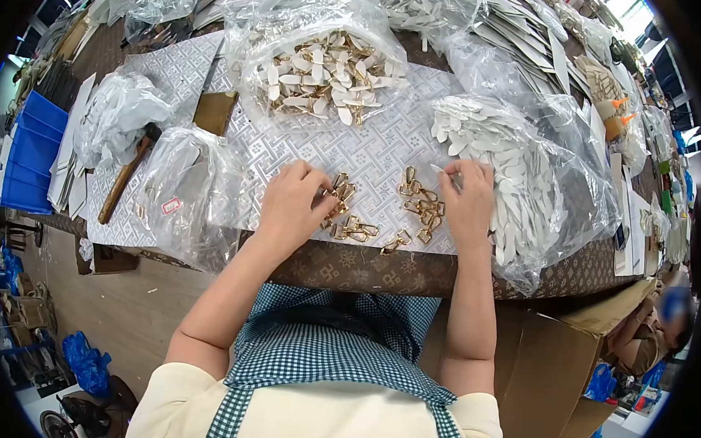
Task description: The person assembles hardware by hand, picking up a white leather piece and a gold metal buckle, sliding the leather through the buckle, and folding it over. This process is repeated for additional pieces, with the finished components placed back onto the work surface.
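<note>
My left hand [292, 204] is closed at a small pile of gold snap hooks [355, 229], its thumb and fingers pinching one of them. In my right hand [470, 197], a small white strap tab [437, 169] shows between the fingertips, pointing left. Just left of that hand lies a second cluster of gold snap hooks [421, 199]. One more snap hook [397, 241] lies near the table's front edge. By my right forearm, many loose white tabs [518, 188] spill from a clear plastic bag [585, 203].
Ahead, an open plastic bag [329, 23] holds white tabs joined to gold hooks [326, 75]. To the left are a wooden-handled hammer [127, 177], another plastic bag [193, 199] and a blue bin [33, 155]. A cardboard box [545, 372] stands below the table at right.
</note>
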`<move>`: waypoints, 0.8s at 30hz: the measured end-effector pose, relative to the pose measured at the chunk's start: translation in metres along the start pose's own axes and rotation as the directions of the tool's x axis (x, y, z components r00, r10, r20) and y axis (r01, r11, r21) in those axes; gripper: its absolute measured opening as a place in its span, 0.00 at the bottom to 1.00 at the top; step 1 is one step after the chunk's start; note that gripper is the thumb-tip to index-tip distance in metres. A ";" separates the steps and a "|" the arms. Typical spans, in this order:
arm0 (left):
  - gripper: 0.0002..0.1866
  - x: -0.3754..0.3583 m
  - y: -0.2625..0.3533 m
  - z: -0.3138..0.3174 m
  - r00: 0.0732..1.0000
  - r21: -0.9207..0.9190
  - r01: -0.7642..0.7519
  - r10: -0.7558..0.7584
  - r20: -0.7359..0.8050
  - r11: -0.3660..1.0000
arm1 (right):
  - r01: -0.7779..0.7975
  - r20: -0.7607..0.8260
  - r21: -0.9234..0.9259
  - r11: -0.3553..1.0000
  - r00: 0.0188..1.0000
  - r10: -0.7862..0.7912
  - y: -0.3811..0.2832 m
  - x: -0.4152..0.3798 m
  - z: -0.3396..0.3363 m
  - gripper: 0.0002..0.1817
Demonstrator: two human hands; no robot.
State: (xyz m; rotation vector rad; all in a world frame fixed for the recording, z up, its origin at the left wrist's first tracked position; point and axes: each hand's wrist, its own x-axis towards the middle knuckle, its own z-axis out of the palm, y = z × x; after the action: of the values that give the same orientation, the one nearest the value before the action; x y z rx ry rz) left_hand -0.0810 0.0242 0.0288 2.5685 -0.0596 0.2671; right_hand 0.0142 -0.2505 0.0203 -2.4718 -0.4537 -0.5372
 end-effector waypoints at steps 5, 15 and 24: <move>0.09 0.009 0.001 0.005 0.996 -0.114 0.085 -0.084 0.010 0.990 | -0.267 0.177 0.615 0.742 0.964 0.200 -0.045 -0.014 0.006 0.05; 0.07 0.015 0.018 0.003 0.980 -0.736 0.180 -0.180 0.080 0.653 | -0.165 0.206 0.563 0.810 0.977 0.056 -0.098 -0.035 0.020 0.08; 0.07 0.011 0.026 -0.001 0.954 -0.862 0.290 -0.194 0.228 0.416 | -0.275 0.261 0.616 0.738 0.955 0.138 -0.100 -0.037 0.020 0.10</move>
State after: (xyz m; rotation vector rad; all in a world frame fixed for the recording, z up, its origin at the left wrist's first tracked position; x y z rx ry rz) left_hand -0.0725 0.0027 0.0450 1.4623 0.1196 -0.0265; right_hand -0.0548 -0.1677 0.0337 -1.8592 -0.3532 -0.0100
